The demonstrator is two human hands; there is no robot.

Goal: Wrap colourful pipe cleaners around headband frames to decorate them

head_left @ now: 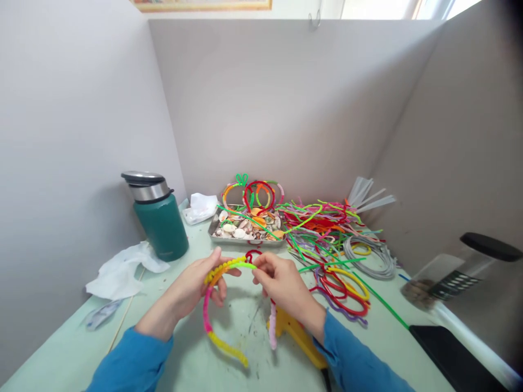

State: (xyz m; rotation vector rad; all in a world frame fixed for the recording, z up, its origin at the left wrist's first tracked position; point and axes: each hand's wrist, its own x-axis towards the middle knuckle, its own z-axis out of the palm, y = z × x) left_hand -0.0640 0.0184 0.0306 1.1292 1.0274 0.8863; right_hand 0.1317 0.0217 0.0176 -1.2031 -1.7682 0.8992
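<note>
multicoloured fuzzy pipe-cleaner band [206, 314], in open curve, held above pale green tabletop [186, 354]. steadied along yellow-orange coils [218, 271] in loosely curled left hand [196, 280]; pinched at bright green end [247, 265] between closed thumb and finger of right hand [283, 280]. best to pull evenly, press coils snug, avoid kinking curve. beware yellow glue gun [300, 336] below right wrist. beyond, shell-filled metal tray [229, 240].

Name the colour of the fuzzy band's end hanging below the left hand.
The band's end is yellow, below a bright pink stretch. The head view shows it best.
</note>
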